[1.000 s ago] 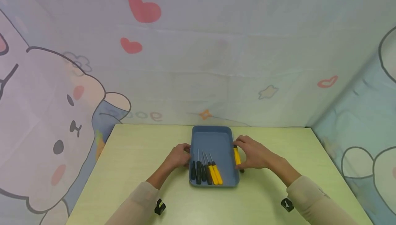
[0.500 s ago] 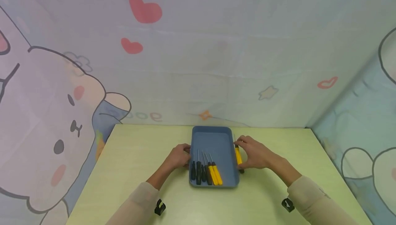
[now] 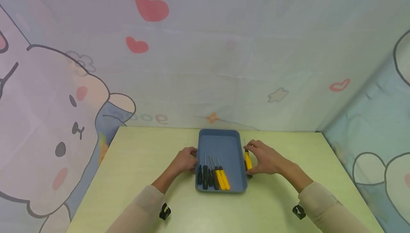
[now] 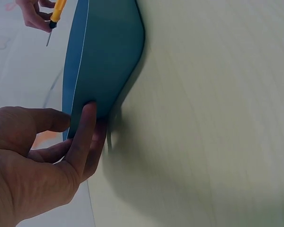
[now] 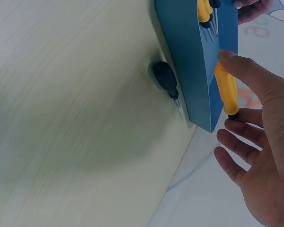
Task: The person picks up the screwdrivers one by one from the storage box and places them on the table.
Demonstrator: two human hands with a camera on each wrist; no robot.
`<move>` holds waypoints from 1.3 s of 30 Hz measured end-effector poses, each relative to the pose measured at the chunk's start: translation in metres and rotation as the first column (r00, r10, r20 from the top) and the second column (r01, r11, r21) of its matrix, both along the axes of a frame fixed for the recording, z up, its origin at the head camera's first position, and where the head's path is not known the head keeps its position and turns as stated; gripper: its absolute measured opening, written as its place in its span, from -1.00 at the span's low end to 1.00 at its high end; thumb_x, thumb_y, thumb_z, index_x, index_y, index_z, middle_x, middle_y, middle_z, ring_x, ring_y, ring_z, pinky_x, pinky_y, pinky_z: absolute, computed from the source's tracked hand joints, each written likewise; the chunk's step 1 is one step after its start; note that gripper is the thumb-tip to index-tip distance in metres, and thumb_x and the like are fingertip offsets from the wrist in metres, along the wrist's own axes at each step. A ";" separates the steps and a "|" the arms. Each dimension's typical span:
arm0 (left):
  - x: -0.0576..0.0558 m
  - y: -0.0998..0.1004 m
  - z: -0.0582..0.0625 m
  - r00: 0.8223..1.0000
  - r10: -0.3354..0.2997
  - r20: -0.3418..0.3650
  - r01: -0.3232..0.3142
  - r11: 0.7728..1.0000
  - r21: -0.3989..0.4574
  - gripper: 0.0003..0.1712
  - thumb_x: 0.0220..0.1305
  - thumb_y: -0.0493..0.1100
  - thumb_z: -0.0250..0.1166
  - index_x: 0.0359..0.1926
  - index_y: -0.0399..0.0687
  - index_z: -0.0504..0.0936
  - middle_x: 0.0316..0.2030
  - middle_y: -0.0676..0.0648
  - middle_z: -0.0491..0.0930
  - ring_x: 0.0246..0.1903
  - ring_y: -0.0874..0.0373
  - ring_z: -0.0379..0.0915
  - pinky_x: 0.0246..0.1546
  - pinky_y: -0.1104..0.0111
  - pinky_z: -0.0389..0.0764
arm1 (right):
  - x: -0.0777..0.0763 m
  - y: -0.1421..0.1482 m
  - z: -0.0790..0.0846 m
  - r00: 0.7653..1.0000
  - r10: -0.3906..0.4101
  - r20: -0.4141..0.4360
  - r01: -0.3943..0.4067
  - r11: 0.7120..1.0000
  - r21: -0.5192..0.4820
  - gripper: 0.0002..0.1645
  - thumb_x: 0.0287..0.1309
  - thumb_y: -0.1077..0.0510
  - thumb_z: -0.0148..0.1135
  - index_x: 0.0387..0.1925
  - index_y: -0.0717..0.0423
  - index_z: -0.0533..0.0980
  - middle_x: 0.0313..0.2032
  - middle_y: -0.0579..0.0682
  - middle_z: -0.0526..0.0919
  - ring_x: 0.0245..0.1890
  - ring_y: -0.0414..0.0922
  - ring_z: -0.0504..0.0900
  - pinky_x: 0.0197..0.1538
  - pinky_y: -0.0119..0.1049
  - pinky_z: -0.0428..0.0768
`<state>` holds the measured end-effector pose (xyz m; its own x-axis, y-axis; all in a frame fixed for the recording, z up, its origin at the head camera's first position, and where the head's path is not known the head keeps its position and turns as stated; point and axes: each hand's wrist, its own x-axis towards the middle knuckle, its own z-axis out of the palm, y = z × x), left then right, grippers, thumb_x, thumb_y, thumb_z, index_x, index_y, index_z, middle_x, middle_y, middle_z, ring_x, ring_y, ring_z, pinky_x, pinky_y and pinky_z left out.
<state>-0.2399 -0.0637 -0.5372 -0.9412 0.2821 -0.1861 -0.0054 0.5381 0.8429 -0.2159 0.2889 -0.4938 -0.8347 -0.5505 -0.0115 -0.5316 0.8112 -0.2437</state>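
Note:
My right hand (image 3: pixel 267 158) pinches a yellow-handled screwdriver (image 5: pixel 226 90) between thumb and fingertips, just off the tray's right wall. Its thin shaft points toward the back wall in the head view. My left hand (image 4: pixel 42 161) grips the left wall of the blue tray (image 3: pixel 221 144), thumb by the rim and fingers against the outside. Inside the tray, several black-handled screwdrivers (image 3: pixel 205 177) lie side by side. Two yellow-handled screwdrivers (image 3: pixel 225 179) are to their right. On the table beside the tray's right wall is a black screwdriver (image 5: pixel 165 78), mostly hidden under my right hand in the head view.
The pale wooden table (image 3: pixel 147 144) ends at a cloth backdrop (image 3: pixel 224 65) with cartoon prints. That cloth also rises along the left and right sides. Black straps hang near both sleeves.
My right hand has shifted slightly right with the yellow-handled screwdriver, widening the gap to the tray. My left hand stays on the tray's left wall.

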 end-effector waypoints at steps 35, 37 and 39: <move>-0.002 0.002 0.005 0.999 0.012 0.037 -0.012 1.000 0.006 -0.36 0.27 -0.40 0.21 0.39 -0.47 0.46 0.13 -0.35 0.62 -0.27 -0.02 0.71 -0.36 0.25 0.79 | -0.004 0.010 -0.014 0.999 -0.014 0.047 0.014 1.000 -0.009 0.09 -0.04 -0.22 0.69 0.41 0.23 0.48 0.29 0.12 0.50 0.25 0.09 0.49 0.28 0.08 0.60; -0.001 0.002 0.004 0.999 0.015 0.043 -0.015 1.000 0.015 -0.36 0.27 -0.40 0.20 0.39 -0.47 0.46 0.13 -0.36 0.61 -0.26 -0.03 0.71 -0.36 0.25 0.79 | -0.003 0.010 -0.014 0.999 -0.013 0.045 0.014 1.000 -0.007 0.09 -0.04 -0.22 0.69 0.41 0.23 0.48 0.29 0.12 0.50 0.25 0.09 0.49 0.27 0.08 0.60; 0.001 0.002 0.003 0.999 0.016 0.048 -0.017 1.000 0.026 -0.36 0.26 -0.40 0.20 0.38 -0.47 0.46 0.13 -0.36 0.61 -0.26 -0.04 0.71 -0.35 0.23 0.80 | -0.002 0.010 -0.015 0.999 -0.013 0.046 0.014 1.000 -0.008 0.09 -0.04 -0.22 0.69 0.42 0.24 0.47 0.29 0.13 0.49 0.24 0.10 0.49 0.27 0.08 0.60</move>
